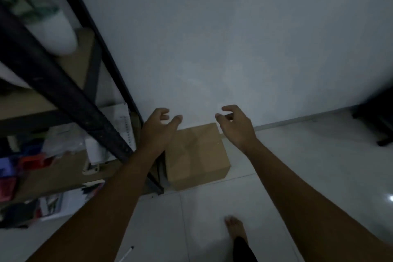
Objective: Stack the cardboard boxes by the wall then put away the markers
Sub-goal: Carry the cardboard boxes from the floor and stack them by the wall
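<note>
A brown cardboard box point(197, 155) stands on the white tiled floor, its far end against the wall and its left side beside a black shelf post. My left hand point(158, 127) hovers above the box's far left corner, fingers spread and empty. My right hand point(235, 123) hangs over the far right corner, fingers curled apart, also holding nothing. Neither hand touches the box. A white marker with a dark tip point(127, 253) lies on the floor near the bottom edge of the view, by my left forearm.
A black metal shelf rack point(70, 95) with wooden boards fills the left side, loaded with papers, coloured bins and a white pot. My bare foot point(235, 227) stands on the tiles below the box. A dark piece of furniture point(376, 121) sits at far right.
</note>
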